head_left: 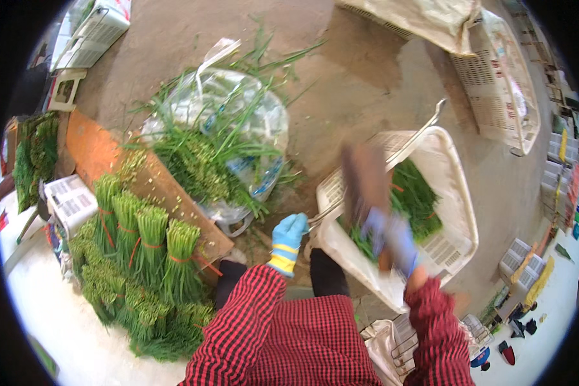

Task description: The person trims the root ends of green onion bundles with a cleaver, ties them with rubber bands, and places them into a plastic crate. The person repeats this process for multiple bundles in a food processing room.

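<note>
Left of white crate (pixel 455 193), plastic bag (pixel 273 125), brown board (pixel 174 196), green bundles (pixel 151 231)

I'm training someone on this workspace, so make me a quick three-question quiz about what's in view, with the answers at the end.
1. Multiple choice: what is the left hand gripping?
A. the clear plastic bag
B. a metal rod
C. a stool

2. True or false: the right hand is over the clear plastic bag.

3. Count: how many tied green bundles stand upright in the row beside the wooden board?

Key:
1. B.
2. False; it is blurred, but it is over the white crate.
3. Four.
</note>
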A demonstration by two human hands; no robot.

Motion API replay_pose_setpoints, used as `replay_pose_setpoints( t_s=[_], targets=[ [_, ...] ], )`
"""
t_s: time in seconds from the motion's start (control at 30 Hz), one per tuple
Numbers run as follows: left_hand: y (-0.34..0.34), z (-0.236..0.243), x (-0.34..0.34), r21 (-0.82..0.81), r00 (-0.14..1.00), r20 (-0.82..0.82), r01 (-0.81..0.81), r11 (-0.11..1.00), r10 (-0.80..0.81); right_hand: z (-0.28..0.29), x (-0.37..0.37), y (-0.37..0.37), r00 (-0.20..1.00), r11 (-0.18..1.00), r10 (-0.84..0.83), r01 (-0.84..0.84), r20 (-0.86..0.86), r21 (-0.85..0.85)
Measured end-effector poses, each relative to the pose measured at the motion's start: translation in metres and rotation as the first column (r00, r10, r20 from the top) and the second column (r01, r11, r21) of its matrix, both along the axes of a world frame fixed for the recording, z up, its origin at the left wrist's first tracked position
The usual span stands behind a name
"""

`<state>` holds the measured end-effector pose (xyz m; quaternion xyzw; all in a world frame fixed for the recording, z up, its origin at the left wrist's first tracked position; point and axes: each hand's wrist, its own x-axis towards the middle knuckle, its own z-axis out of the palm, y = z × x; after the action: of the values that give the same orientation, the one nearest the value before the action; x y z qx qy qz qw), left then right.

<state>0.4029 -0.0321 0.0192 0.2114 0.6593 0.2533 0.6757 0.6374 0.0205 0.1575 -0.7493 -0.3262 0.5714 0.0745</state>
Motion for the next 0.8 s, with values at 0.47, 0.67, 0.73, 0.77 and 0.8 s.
replay_pose_setpoints(
  t_s=[0.47,0.67,0.73,0.77,0.8],
  targets=[
    [-0.046,-0.004,-0.101,0.358,0.879,-0.46,0.314,0.879,-0.127,-0.015,-0.102,-0.084,0.955,0.955,-0.295,0.296,0.031,-0.032],
    [-0.094,0.071,-0.251,0.206,0.49,-0.872,0.387,0.899,-0.011,-0.055,-0.208,-0.081,0.845,0.863,0.378,-0.469,0.378,0.186],
    [-0.095,0.061,-0.284,0.119,0.181,-0.983,0.477,0.871,0.035,-0.061,-0.251,-0.065,0.767,0.713,0.468,-0.621,0.439,0.325],
    [-0.095,0.053,-0.296,0.015,0.171,-0.983,0.46,0.888,-0.072,-0.063,-0.275,-0.053,0.758,0.631,0.491,-0.649,0.429,0.424],
    [-0.094,0.043,-0.305,-0.012,0.197,-0.974,0.45,0.893,-0.113,-0.066,-0.3,-0.039,0.741,0.529,0.515,-0.67,0.431,0.521]
  ],
)
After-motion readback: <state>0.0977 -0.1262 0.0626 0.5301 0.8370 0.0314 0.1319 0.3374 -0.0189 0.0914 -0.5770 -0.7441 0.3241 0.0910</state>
